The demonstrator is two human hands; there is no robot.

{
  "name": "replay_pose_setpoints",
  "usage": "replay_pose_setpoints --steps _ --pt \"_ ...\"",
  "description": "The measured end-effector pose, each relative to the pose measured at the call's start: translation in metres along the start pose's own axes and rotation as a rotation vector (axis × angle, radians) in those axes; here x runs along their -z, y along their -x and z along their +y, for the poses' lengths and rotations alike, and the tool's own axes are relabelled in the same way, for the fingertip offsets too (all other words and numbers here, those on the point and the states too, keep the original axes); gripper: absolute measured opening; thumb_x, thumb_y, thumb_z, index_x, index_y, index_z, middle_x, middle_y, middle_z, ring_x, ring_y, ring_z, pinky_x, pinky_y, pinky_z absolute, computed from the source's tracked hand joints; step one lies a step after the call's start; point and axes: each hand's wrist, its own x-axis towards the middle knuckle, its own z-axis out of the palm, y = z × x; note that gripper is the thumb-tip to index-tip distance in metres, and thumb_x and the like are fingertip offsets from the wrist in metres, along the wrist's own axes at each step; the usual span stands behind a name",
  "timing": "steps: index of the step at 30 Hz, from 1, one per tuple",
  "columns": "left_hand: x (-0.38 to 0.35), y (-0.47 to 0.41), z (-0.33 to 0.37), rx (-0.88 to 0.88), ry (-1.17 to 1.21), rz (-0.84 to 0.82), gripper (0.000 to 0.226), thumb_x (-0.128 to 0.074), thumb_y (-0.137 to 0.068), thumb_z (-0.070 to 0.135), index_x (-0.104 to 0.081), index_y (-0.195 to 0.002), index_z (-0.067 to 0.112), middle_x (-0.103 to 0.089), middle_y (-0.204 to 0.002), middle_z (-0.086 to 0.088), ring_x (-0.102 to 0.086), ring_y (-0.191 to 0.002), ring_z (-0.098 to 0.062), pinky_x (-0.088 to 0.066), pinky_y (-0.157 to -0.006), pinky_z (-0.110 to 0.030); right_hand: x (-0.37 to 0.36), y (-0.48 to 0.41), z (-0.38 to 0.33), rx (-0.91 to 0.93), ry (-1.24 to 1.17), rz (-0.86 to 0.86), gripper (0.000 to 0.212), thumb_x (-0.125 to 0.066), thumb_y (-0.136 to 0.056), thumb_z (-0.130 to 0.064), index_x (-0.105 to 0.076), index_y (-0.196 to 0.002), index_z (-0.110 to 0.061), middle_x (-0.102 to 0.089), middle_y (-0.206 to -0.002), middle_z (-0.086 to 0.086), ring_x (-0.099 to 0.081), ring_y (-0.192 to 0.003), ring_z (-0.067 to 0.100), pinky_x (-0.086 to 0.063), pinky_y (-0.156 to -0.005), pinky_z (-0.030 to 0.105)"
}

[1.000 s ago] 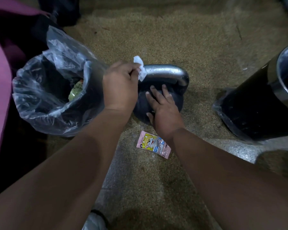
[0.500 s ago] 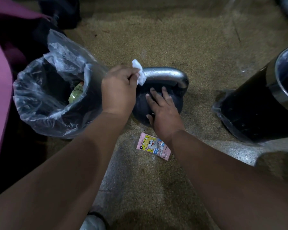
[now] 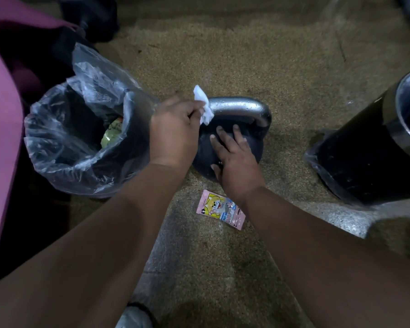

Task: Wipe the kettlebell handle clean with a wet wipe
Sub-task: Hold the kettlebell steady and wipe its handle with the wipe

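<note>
A dark kettlebell (image 3: 253,147) lies on the speckled floor with its silver handle (image 3: 242,107) on the far side, shiny with wet drops. My left hand (image 3: 175,131) grips a crumpled white wet wipe (image 3: 204,107) against the left end of the handle. My right hand (image 3: 234,159) lies flat on the kettlebell's dark body, fingers spread, holding nothing.
A bin lined with a clear plastic bag (image 3: 81,138) stands just left of the kettlebell, with rubbish inside. A black bin with a metal rim (image 3: 376,143) stands at the right. A pink wet-wipe packet (image 3: 220,209) lies on the floor near my right wrist. A pink mat (image 3: 0,138) borders the left.
My left hand has worked the wipe slightly on the handle's left end. The right hand has stayed pressed on the kettlebell body.
</note>
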Motion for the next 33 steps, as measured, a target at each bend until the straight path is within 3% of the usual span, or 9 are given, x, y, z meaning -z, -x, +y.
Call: replay_pose_setpoints --steps 13,17,21,26,33 --pt "0.005 -0.015 0.003 0.024 -0.054 -0.059 0.018 -0.063 -0.090 0.018 -0.077 -0.100 0.015 -0.072 -0.098 -0.002 -0.064 -0.093 -0.016 -0.048 -0.088 -0.029 0.000 -0.001 0.001 0.001 -0.001 -0.015 0.067 -0.063 -0.087 -0.029 -0.036 -0.148 -0.017 -0.023 -0.158 0.002 -0.009 -0.147 0.033 -0.025 -0.116 0.046" --pt "0.008 -0.028 0.005 0.090 -0.076 -0.158 0.018 -0.059 -0.094 0.023 -0.077 -0.101 0.023 -0.070 -0.103 0.006 -0.063 -0.094 -0.008 -0.047 -0.090 -0.021 0.001 0.000 0.000 0.009 0.017 -0.013 0.067 -0.062 -0.088 -0.030 -0.035 -0.148 -0.017 -0.023 -0.158 0.003 -0.010 -0.147 0.034 -0.023 -0.117 0.045" --pt "0.015 -0.034 0.007 0.090 -0.135 -0.240 0.020 -0.060 -0.095 0.022 -0.076 -0.106 0.022 -0.073 -0.102 0.002 -0.066 -0.091 -0.013 -0.048 -0.085 -0.022 0.004 0.000 -0.001 0.014 0.021 0.000 0.066 -0.063 -0.087 -0.029 -0.038 -0.147 -0.015 -0.026 -0.157 0.004 -0.013 -0.146 0.035 -0.025 -0.116 0.045" --pt "0.025 -0.075 0.017 0.248 -0.208 -0.502 0.016 -0.070 -0.088 0.017 -0.077 -0.099 0.025 -0.074 -0.100 0.005 -0.066 -0.092 -0.009 -0.050 -0.087 -0.024 0.004 0.001 -0.002 -0.004 0.061 -0.023 0.067 -0.058 -0.089 -0.033 -0.034 -0.149 -0.017 -0.022 -0.158 0.002 -0.011 -0.147 0.033 -0.022 -0.117 0.043" --pt "0.023 -0.079 0.020 0.237 -0.199 -0.549 0.015 -0.072 -0.087 0.017 -0.077 -0.098 0.026 -0.074 -0.097 0.005 -0.067 -0.090 -0.010 -0.053 -0.090 -0.028 0.004 -0.001 -0.001 -0.009 0.106 -0.059 0.067 -0.053 -0.092 -0.038 -0.027 -0.151 -0.020 -0.015 -0.160 0.000 -0.006 -0.147 0.032 -0.018 -0.119 0.041"
